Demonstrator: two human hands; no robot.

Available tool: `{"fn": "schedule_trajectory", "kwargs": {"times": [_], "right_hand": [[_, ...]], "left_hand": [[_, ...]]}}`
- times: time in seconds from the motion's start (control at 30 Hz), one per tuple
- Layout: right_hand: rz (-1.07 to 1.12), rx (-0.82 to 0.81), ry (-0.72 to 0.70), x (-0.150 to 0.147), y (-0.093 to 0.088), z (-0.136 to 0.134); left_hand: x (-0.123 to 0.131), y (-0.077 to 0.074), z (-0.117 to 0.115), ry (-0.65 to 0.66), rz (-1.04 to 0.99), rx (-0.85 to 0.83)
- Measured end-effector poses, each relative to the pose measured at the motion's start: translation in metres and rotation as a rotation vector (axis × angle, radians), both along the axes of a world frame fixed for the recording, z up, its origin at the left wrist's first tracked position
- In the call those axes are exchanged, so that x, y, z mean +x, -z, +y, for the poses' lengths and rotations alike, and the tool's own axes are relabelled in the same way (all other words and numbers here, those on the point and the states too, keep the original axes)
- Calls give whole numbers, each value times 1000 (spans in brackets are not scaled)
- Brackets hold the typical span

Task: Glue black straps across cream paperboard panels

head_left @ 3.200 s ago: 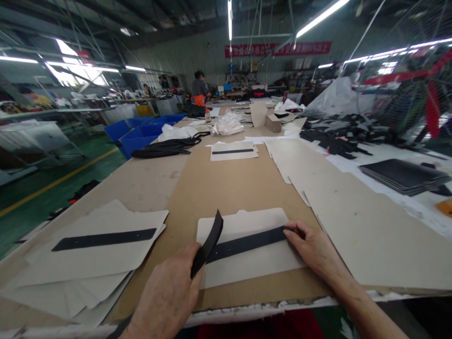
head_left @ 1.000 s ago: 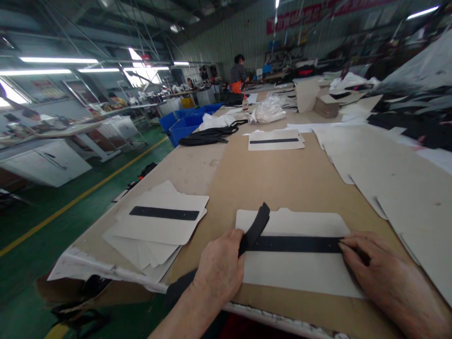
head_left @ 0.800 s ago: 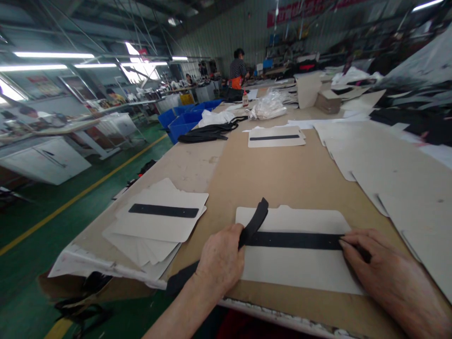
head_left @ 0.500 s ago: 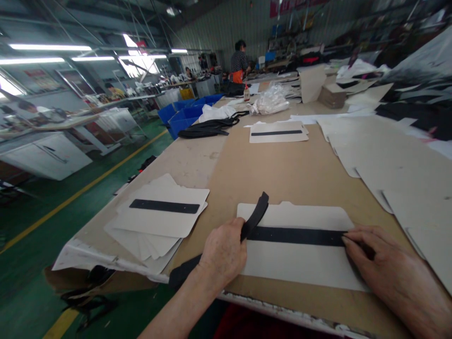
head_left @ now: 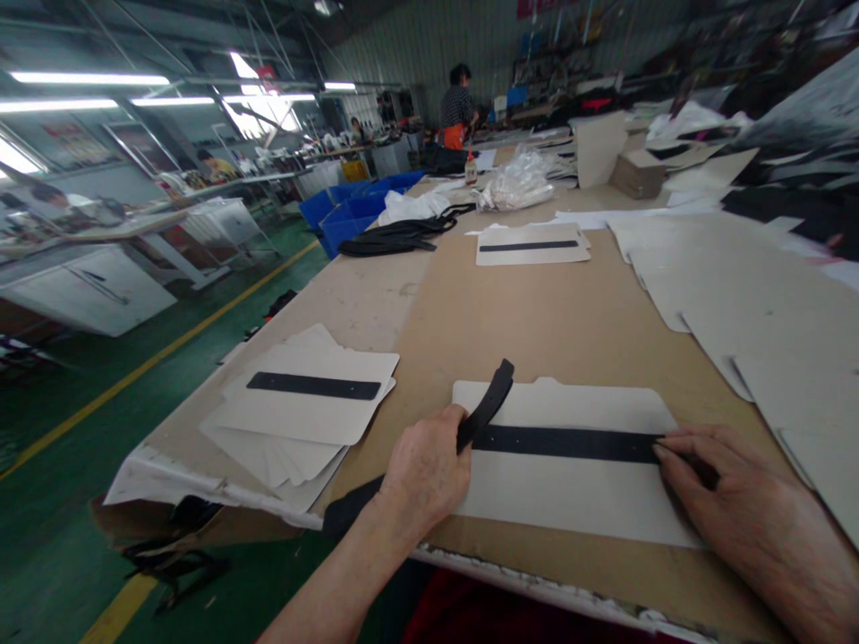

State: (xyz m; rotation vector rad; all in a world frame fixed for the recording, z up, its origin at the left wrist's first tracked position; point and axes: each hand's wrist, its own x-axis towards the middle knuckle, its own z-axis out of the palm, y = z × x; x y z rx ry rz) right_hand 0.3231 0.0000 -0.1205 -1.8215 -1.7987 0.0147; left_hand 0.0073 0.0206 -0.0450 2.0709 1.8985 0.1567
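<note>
Flat on the table in front of me lies a pale cardboard panel, crossed by a black strip with small holes. My right hand pinches the strip's right end between thumb and fingers. Closed around a bundle of loose black strips is my left hand, beside the left end of the strip on the panel. The bundle's upper end sticks up past the fingers, and its other end emerges behind the wrist. My left fingertips are partly hidden.
Fanned panels lie at the left, the top one bearing a black strip. Another striped panel lies farther back. Large grey-white sheets cover the right side. Black straps, a clear plastic bag and blue bins are behind; a person stands beyond.
Both hands keep their grips in nearly the same place. The whole view has shifted slightly; nothing has been taken up or let go.
</note>
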Motion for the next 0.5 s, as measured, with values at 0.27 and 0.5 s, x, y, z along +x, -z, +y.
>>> {"fn": "schedule_trajectory", "kwargs": {"times": [0.27, 0.5], "right_hand": [[-49, 4, -18, 3, 3, 1], [-64, -21, -8, 2, 3, 1]], "left_hand": [[2, -3, 1, -6, 16, -10], [2, -1, 1, 5, 20, 25]]}}
